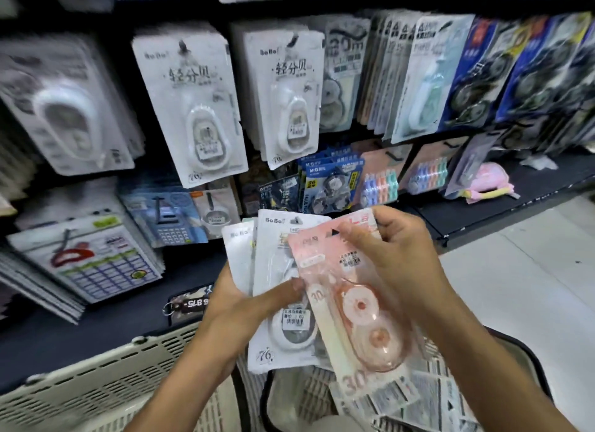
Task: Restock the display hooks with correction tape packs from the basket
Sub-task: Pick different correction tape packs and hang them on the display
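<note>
Below hung displays, cream basket (106, 367) holds more packs (418, 399).

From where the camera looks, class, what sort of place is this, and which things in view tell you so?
Most likely a stationery shop aisle. Carded correction tape packs hang in rows on display hooks, a shopping basket sits below, and the pink pack in the person's hands carries a printed price sticker.

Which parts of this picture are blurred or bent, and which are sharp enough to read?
Head view: the hanging packs far left and the top edge are smeared; the shelf lines bow from the wide lens. The white packs in the left hand and the pink pack under the right hand are sharper, though their small print stays unreadable.
</note>
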